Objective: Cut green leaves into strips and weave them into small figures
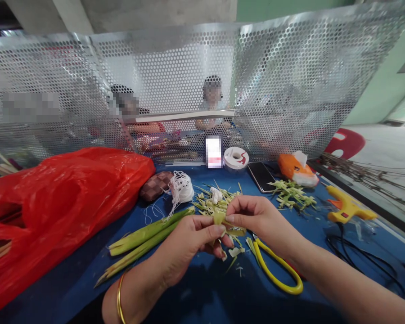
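Note:
My left hand (202,236) pinches a small folded piece of pale green leaf (219,218) between thumb and fingers, above the blue table. From the other side, my right hand (253,215) grips the same leaf piece with thumb and forefinger. Part of the piece is hidden by my fingers. Behind my hands lies a pile of shredded green leaf strips (205,202) with a crumpled white wad (216,195) on it. Scissors with yellow handles (278,270) rest under my right forearm. Left of my hands lie two long green stalks (148,238).
A red plastic bag (87,193) fills the left side. White string (182,188), a ribbon spool (236,158), a phone (262,176), a tissue pack (297,169) and a yellow glue gun (347,207) stand around. A perforated metal screen (175,67) closes the back; people sit behind it.

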The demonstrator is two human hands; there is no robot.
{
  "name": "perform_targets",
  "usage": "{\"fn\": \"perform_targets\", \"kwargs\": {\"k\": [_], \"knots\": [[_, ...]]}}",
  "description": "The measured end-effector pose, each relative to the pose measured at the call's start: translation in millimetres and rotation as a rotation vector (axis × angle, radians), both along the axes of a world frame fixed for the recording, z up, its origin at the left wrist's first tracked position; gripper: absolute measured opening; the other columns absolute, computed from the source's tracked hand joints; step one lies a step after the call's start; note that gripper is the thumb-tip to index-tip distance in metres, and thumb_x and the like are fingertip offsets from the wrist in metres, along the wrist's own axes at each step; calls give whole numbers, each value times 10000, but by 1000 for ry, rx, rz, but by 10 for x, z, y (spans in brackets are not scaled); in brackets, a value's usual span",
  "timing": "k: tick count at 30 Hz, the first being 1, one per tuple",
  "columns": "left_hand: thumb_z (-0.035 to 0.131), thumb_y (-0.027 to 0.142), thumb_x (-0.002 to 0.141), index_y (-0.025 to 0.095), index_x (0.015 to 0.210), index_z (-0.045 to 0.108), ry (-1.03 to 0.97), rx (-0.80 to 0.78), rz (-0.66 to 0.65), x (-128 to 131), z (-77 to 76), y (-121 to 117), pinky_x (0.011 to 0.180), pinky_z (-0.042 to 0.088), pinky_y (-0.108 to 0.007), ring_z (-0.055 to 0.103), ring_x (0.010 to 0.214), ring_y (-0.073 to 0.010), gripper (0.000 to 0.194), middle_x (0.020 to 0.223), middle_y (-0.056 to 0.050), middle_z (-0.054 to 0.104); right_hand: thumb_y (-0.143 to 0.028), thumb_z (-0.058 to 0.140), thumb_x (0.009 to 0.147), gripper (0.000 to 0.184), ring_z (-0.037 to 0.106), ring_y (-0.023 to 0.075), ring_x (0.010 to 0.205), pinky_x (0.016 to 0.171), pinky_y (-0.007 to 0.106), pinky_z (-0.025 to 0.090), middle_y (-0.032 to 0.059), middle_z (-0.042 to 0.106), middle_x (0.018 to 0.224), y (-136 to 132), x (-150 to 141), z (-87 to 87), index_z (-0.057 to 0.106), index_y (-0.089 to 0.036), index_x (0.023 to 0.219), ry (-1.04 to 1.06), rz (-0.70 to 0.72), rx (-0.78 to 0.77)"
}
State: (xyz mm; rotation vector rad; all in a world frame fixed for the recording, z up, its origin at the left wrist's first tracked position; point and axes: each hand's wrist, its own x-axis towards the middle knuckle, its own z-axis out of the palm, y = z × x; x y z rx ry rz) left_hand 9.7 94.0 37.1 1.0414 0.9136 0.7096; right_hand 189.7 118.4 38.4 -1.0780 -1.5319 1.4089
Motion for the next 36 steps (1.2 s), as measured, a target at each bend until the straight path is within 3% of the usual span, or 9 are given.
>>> {"fn": "perform_targets", "kwargs": {"k": [6, 11, 16, 21, 25, 30, 36], "knots": [[674, 386, 775, 115, 838, 706, -13, -49, -69, -19, -21, 6, 656, 452, -240, 560, 583, -107, 280, 777, -55, 689, -270, 635, 744, 108, 504, 115, 585, 555, 250, 412, -18, 582, 637, -69, -21, 44, 581, -182, 715, -68, 14, 29], [618, 456, 803, 129, 873, 725, -16, -51, -79, -6, -12, -15, 649, 450, -246, 559, 559, -114, 351, 741, -56, 699, -230, 665, 692, 166, 513, 113, 588, 540, 237, 414, -37, 558, 646, -53, 1, 64, 525, -200, 774, -68, 7, 47], [538, 358, 857, 138, 847, 741, -30, -84, -111, 14, -7, -31, 672, 464, -258, 539, 533, -100, 300, 704, -29, 687, -187, 668, 660, 160, 524, 113, 592, 559, 242, 431, -42, 553, 634, -44, -55, -8, 519, -204, 714, -65, -36, 106], [566, 353, 842, 137, 836, 717, -135, -75, 10, 6, -14, 7, 656, 481, -270, 537, 535, -108, 264, 696, -37, 681, -326, 677, 742, 173, 521, 111, 610, 591, 252, 435, -31, 566, 674, -35, -38, 5, 568, -192, 761, 27, 24, 52], [574, 315, 845, 150, 822, 722, -148, -31, 87, -21, -6, 28, 700, 496, -283, 531, 555, -95, 223, 713, -15, 685, -364, 714, 728, 211, 562, 138, 698, 674, 279, 447, 3, 623, 747, 14, 56, 65, 619, -183, 780, -38, 110, 63], [623, 319, 826, 152, 874, 738, -153, -15, 150, -33, 4, 19, 725, 501, -288, 519, 569, -84, 208, 755, -7, 701, -293, 681, 749, 111, 556, 133, 682, 656, 267, 440, -7, 629, 720, 51, 77, 35, 648, -189, 767, -37, 23, 122], [730, 393, 738, 127, 860, 744, -130, -46, 171, 13, -43, 8, 686, 501, -268, 538, 595, -97, 293, 766, -38, 670, -238, 670, 754, 68, 570, 144, 659, 645, 277, 447, -12, 633, 668, -23, -49, -113, 651, -199, 702, -152, -147, 367]]}}
